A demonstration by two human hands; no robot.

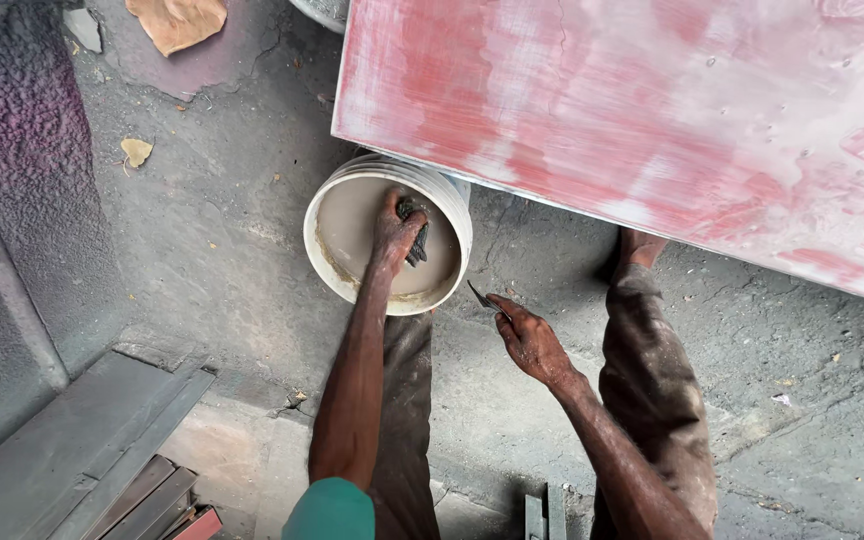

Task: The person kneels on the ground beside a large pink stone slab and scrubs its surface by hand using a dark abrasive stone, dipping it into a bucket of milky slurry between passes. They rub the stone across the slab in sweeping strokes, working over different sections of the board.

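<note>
At far left, flat grey metal bars point(82, 450) lie stacked on the concrete floor point(212, 250), well apart from both hands.

The white bucket point(324, 205) stands upright on the floor, partly tucked under the near edge of the red-and-white sanded panel point(652, 110). It holds cloudy grey-brown liquid.

The left hand point(393, 228) reaches down into the bucket from the near side. Its fingers point(389, 205) are curled closed around a dark wad point(418, 240), apparently a folded abrasive sheet or rag; which one cannot be told. The wad lies at the liquid surface, toward the right wall of the bucket, directly under the fingertips. The left hand is the nearer hand to the bucket and the only one in contact with its contents.

The right hand point(530, 340) hovers just outside the bucket, to its right and slightly nearer the person. Its fingers are narrowly closed, pinching a thin dark pointed piece point(479, 294) whose long axis slants up and left toward the bucket rim. The piece does not touch the bucket.

At right, the trouser legs point(652, 380) stand beneath the panel edge.
</note>
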